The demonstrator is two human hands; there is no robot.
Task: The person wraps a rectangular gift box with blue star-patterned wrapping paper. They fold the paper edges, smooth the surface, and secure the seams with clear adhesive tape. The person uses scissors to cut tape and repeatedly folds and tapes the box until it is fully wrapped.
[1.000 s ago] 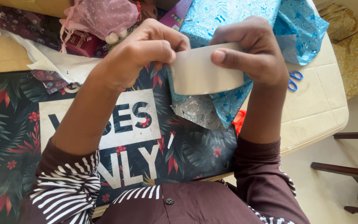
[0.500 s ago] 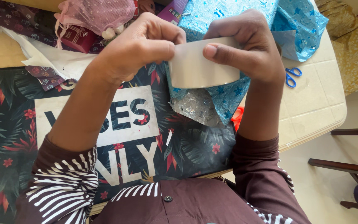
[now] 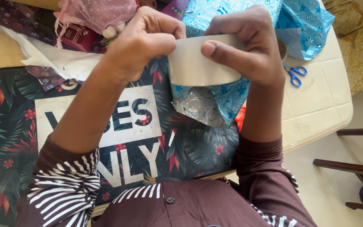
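- Above the table (image 3: 316, 105), both hands hold a roll of tape (image 3: 200, 65) at chest height, over a patterned mat (image 3: 17, 138).
- The left hand (image 3: 141, 44) pinches the roll's near edge, fingers closed, thumb pressed on the outer face.
- The right hand (image 3: 253, 50) wraps the roll's other side, thumb laid flat across it.
- No free strip of tape is visible; the end appears not yet lifted, though the fingers may hide it.
- The blue wrapping paper (image 3: 232, 101) lies just beneath the roll, one corner folded back to show its silver side, with no tape visible on it.
- Blue-handled scissors (image 3: 294, 74) rest untouched, right of the hands.
- A pink mesh bag (image 3: 97, 12) sits at the far edge.
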